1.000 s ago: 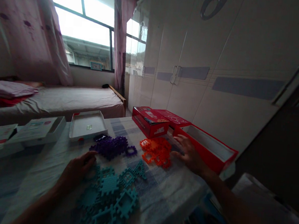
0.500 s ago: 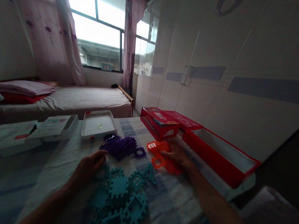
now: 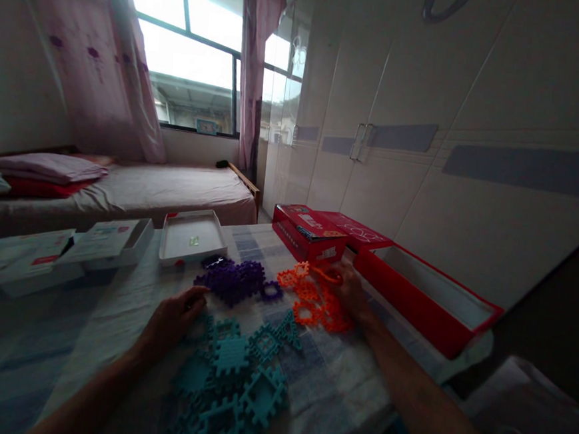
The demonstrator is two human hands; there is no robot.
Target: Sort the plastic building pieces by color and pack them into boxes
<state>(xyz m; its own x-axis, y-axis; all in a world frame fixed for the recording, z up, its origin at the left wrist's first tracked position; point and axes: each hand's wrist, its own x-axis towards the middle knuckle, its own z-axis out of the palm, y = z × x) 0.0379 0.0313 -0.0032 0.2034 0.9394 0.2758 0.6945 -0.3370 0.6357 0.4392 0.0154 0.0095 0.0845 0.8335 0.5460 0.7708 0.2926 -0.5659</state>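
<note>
Three heaps of interlocking plastic puzzle pieces lie on a cloth-covered table (image 3: 112,310): teal pieces (image 3: 229,376) nearest me, purple pieces (image 3: 237,282) behind them, orange pieces (image 3: 313,299) to the right. My left hand (image 3: 174,318) rests at the left edge of the teal heap, fingers loosely curled with nothing visibly in them. My right hand (image 3: 346,290) lies on the far right of the orange heap with its fingers curled on an orange piece (image 3: 326,275).
An open red box (image 3: 426,301) stands right of the orange pieces, with a closed red box (image 3: 308,233) behind it. A white tray (image 3: 192,237) and white boxes (image 3: 102,242) sit at the back left. A bed (image 3: 121,194) and wardrobe doors (image 3: 427,121) lie beyond the table.
My right hand moved from beside the open red box leftward onto the orange pieces, which have spread out. My left hand stayed at the teal heap. The camera shifted slightly.
</note>
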